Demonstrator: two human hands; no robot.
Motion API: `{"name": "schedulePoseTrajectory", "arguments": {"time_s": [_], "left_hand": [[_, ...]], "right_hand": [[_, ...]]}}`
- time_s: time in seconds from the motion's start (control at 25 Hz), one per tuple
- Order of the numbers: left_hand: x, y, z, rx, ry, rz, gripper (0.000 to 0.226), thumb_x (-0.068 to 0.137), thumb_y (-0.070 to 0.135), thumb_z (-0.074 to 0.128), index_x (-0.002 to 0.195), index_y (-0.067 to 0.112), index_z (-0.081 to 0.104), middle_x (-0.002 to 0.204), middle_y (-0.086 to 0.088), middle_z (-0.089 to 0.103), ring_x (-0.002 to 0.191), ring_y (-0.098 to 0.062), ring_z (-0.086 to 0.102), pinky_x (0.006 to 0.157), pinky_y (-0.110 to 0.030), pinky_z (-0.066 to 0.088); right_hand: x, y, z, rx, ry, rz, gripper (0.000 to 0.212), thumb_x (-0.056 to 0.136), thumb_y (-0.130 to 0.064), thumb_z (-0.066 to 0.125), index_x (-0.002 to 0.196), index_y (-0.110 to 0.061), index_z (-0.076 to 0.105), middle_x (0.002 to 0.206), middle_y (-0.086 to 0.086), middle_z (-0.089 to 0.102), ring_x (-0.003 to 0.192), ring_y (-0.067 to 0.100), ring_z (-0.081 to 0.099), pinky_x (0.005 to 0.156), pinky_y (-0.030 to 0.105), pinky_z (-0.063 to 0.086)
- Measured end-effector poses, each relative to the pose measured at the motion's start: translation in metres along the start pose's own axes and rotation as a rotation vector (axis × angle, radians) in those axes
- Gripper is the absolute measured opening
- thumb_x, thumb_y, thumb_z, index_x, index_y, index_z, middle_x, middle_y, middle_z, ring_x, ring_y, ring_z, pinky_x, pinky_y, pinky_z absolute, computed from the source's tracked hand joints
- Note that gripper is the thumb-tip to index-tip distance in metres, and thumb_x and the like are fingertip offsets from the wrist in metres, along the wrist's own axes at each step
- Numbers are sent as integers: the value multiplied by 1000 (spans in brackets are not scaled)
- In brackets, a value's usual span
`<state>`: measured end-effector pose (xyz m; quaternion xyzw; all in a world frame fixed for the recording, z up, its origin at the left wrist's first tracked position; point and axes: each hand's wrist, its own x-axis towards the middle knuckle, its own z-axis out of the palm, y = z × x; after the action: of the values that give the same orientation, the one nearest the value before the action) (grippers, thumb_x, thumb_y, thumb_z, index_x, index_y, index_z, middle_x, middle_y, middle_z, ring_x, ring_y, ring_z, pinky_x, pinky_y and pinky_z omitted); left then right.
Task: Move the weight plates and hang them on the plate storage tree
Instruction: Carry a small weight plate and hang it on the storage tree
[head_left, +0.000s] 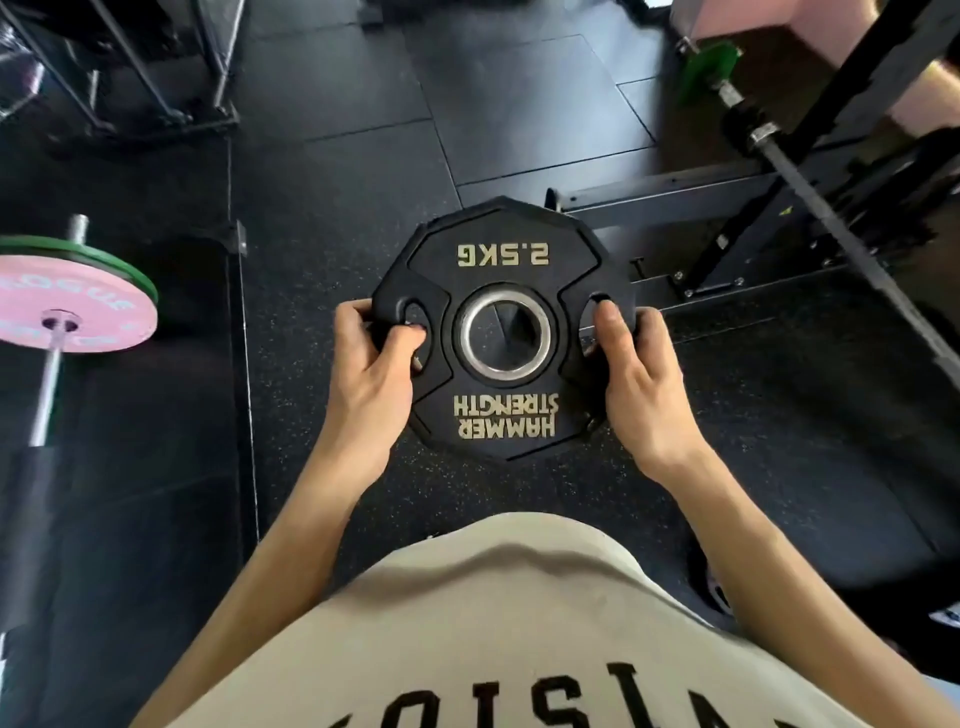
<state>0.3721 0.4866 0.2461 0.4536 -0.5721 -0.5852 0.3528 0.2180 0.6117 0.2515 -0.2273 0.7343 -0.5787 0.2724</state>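
I see black speckled rubber floor tiles (519, 104), my left hand (374, 374) and right hand (631, 374) curled round a 2.5 kg plate (501, 249) (held flat), pink-plated barbell (67, 312) left, steel rack frame (727, 218) right.

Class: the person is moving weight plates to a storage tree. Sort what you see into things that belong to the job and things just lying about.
Belongs to the job:
- black 2.5 kg plate
- left hand gripping it
- right hand gripping it

Just lying about:
- pink plate on a barbell
- green plate
- rack frame
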Motion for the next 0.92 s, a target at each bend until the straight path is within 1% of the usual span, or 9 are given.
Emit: {"name": "schedulePoseTrajectory", "arguments": {"time_s": [0.12,0.28,0.36,0.52,0.64,0.72,0.8,0.92], "left_hand": [[26,6,-58,3,56,29,16,95,9,53,92,23,47,74,12,52,62,6,50,64,-14,42],[61,17,-119,0,115,50,17,95,11,54,91,26,47,73,14,54,63,5,52,71,-20,42],[78,19,-138,4,136,49,16,94,12,54,92,26,47,76,12,54,65,5,52,72,-21,43],[120,19,-158,3,177,25,13,95,13,53,97,25,47,81,10,55,67,5,52,71,-17,45],[169,22,-164,-17,195,-3,14,94,11,53,98,22,46,78,9,53,69,-1,50,73,-23,44],[208,23,-164,-19,195,-23,15,93,10,53,97,23,46,76,9,53,69,-3,50,73,-28,43],[250,28,-160,-19,192,-24,17,93,10,54,97,24,46,74,10,54,69,-3,50,72,-29,43],[318,36,-152,-2,191,-41,17,94,11,55,102,23,46,80,7,55,69,-2,51,73,-29,45]], "right_hand": [[5,-17,62,-33,-45,-23,30,100,-40,45,89,-12,45,79,-5,46,60,-7,43,62,7,37],[17,-44,134,-51,-86,-55,30,101,-37,45,78,-18,39,74,-7,39,57,-8,41,62,7,35],[28,-51,160,-47,-100,-71,30,101,-35,45,77,-18,38,72,-8,39,55,-8,41,62,7,35],[71,-58,204,-47,-142,-69,30,100,-37,47,80,-16,41,72,-7,39,56,-4,39,59,9,36],[115,-65,234,-33,-168,-51,27,100,-38,47,81,-18,44,69,-10,42,55,-6,40,57,8,36],[148,-70,251,-7,-172,-48,26,101,-34,47,80,-18,43,66,-11,41,51,-6,41,53,6,34],[186,-77,267,8,-177,-47,26,101,-31,47,79,-18,42,65,-10,39,49,-6,41,51,6,34],[251,-92,291,4,-183,-8,24,100,-32,47,83,-16,44,69,-7,44,51,-6,44,51,7,36]]}}
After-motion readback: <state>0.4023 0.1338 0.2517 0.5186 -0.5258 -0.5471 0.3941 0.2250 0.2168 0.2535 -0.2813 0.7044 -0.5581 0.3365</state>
